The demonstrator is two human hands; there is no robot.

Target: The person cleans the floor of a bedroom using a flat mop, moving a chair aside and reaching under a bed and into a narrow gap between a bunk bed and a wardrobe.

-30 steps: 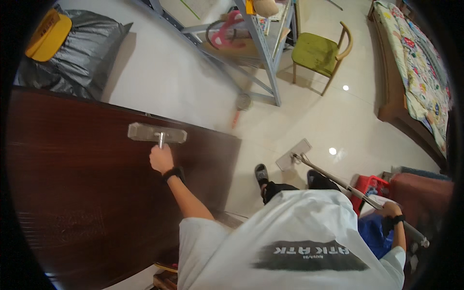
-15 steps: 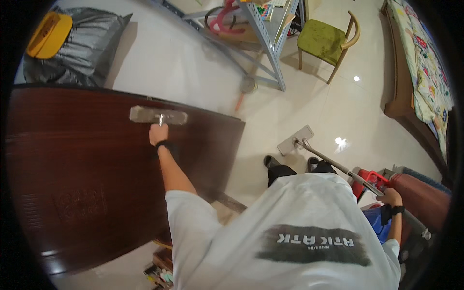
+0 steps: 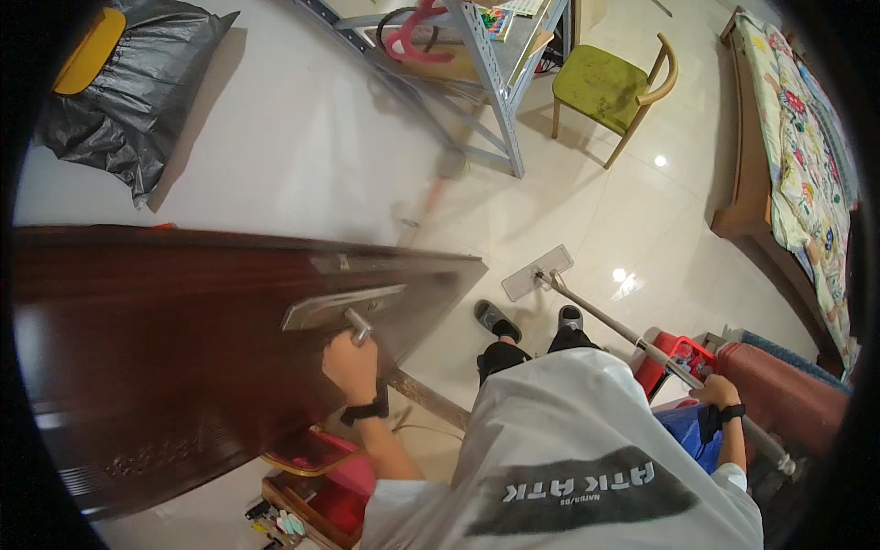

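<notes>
**Door handle (image 3: 360, 325) in one hand, flat mop (image 3: 605, 321) in the other**

So the left hand (image 3: 351, 367) is curled tight around the metal door handle, which sticks out of a long plate (image 3: 321, 310) on the dark brown door (image 3: 165, 339) over on the left. The right hand (image 3: 718, 391) is closed round the mop's pole (image 3: 660, 358) on the near right. The mop head (image 3: 524, 280) is on the pale floor (image 3: 587, 220), just beyond the slippers (image 3: 495, 316). Farther off there's a green-seated chair (image 3: 600, 87), with a bed (image 3: 797, 147) to its right.
</notes>
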